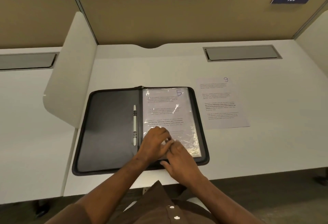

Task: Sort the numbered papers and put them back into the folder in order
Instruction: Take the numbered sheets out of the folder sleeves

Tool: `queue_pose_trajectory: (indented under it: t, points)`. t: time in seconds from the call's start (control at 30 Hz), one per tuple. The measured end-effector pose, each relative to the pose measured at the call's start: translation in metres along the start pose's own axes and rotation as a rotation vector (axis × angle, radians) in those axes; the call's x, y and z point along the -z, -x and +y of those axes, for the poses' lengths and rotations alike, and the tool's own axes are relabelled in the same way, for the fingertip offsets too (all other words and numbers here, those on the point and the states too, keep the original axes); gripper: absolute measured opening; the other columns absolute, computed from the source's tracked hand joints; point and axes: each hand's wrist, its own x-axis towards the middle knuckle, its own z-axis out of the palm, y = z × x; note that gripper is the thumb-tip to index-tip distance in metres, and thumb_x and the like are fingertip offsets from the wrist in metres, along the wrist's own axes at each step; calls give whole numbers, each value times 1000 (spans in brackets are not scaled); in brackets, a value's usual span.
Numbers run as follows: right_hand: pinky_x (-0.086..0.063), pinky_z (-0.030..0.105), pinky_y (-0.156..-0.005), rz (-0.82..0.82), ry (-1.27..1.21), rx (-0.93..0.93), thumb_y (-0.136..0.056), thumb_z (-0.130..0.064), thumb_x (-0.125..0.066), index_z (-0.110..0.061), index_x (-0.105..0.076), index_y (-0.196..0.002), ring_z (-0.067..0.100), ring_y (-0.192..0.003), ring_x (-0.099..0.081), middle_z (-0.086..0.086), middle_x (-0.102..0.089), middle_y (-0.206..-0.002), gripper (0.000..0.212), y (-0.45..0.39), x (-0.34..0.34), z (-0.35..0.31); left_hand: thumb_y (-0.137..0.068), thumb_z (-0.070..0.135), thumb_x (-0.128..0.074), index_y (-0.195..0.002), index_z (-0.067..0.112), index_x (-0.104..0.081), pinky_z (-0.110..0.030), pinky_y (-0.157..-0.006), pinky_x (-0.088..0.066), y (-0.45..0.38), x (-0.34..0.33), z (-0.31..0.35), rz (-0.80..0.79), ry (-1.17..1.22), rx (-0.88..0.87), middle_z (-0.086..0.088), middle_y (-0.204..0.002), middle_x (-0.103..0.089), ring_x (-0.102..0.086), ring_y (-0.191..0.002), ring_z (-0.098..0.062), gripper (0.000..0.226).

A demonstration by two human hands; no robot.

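Black zip-around folder [110, 128] lies open flat on the white surface [248, 152], near edge. Its right half carries a glossy clear plastic sleeve [188, 126] over a printed sheet marked "5" [178, 92]. Left hand [154, 144] rests on the sleeve's near left corner, fingers curled; whether it pinches the plastic, cannot tell. Right hand [179, 156] sits just beside it at the near edge, fingertips on the sleeve, grip unclear. Loose white printed sheet marked "9" [222, 103] lies right of the folder, apart from it.
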Motion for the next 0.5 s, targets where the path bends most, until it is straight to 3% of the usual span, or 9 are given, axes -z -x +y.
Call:
queue_pose_trajectory:
  t: [0.07, 0.13, 0.23, 0.37, 0.5]
  points:
    - [-51, 35, -104, 127, -67, 161, -101, -36, -51, -18, -65, -129, 18, -119, -61, 3, -67, -129, 36, 12, 18, -4, -95, 34, -60, -92, 16, -69, -33, -77, -50, 4, 9, -2, 57, 36, 42, 2, -94, -67, -58, -89, -14, 20]
    - [-54, 27, -90, 371, -135, 249, -100, -28, -55, -16, -73, -112, 14, -102, -66, 0, -73, -108, 24, 26, 32, -1, -97, 36, -59, -97, 13, -68, -30, -82, -53, 11, 21, -7, 121, 110, 142, 1, -100, -67, -60, -94, -13, 25]
    - [-50, 21, -94, 628, -310, 42, -102, -25, -54, -14, -73, -109, 10, -106, -62, -1, -72, -107, 23, 28, 40, 14, -97, 38, -59, -104, 15, -66, -23, -87, -53, 32, 40, -18, 257, 220, 363, 5, -107, -65, -62, -100, -10, 25]
    - [-51, 26, -101, 544, -371, -237, -97, -22, -61, -25, -69, -113, 1, -114, -56, -7, -68, -119, 18, 17, 19, 43, -98, 27, -64, -103, 15, -65, -23, -76, -58, 67, 64, -29, 484, 334, 660, 1, -98, -66, -65, -91, -10, 13]
    - [-53, 36, -101, 373, -272, -228, -95, -16, -67, -24, -70, -115, 11, -116, -58, -6, -68, -121, 22, 8, -3, 54, -100, 17, -58, -95, 10, -67, -20, -65, -59, 102, 79, -33, 578, 497, 906, -10, -85, -69, -69, -78, -22, 11]
